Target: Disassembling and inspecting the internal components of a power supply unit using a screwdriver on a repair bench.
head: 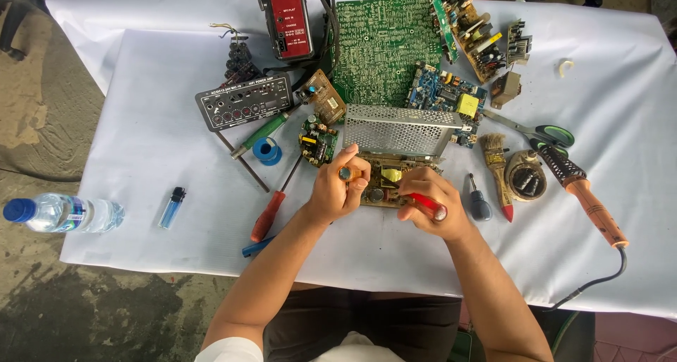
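Hands are working at the near middle of the bench (141, 242): the left hand (337, 192) is closing around a small orange-handled tool (348, 173), and the right hand (431, 208) is gripping a red-handled screwdriver (427, 205). Both are touching a brown circuit board (389, 180) lying between them. Just behind it a perforated metal cover (398, 129) is sitting, and farther back a large green board (381, 41) is lying.

Brown circuit board (386, 181) (yellow part on top) flat beneath perforated metal cover (398, 130).
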